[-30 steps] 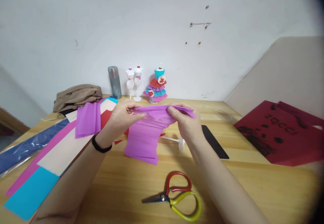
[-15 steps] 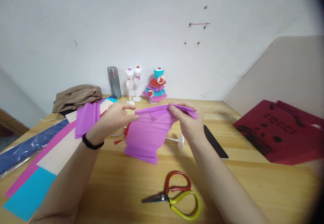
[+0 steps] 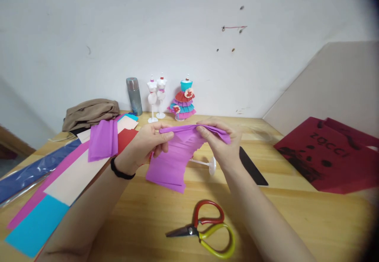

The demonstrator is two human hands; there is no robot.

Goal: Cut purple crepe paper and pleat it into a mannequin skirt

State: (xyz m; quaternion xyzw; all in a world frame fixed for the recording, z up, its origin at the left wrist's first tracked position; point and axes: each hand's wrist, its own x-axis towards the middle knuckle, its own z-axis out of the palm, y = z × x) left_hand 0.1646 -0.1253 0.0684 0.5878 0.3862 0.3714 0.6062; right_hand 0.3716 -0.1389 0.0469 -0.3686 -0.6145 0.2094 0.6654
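Observation:
A pleated sheet of purple crepe paper (image 3: pixel 170 163) hangs between my hands, its upper edge folded over. My left hand (image 3: pixel 152 139) pinches the left end of that edge between thumb and fingers. Gathered folds at the right end are gripped by my right hand (image 3: pixel 220 137). Behind the sheet lies a small white stand (image 3: pixel 204 164), partly hidden, with its round base showing. Scissors (image 3: pixel 204 230) with one red and one yellow handle rest on the table nearer to me, blades pointing left.
Left lie coloured paper strips (image 3: pixel 38 222), a folded purple piece (image 3: pixel 103 141) and brown cloth (image 3: pixel 90 114). At the wall stand a flask (image 3: pixel 134 98), two white mini mannequins (image 3: pixel 152 100) and one in a ruffled paper dress (image 3: pixel 185 104). Right are a black flat object (image 3: pixel 253 167) and a red bag (image 3: pixel 325 155).
My left hand has moved right and closed on the paper's upper left edge, where its fingers were spread before. My right hand keeps its hold in nearly the same place.

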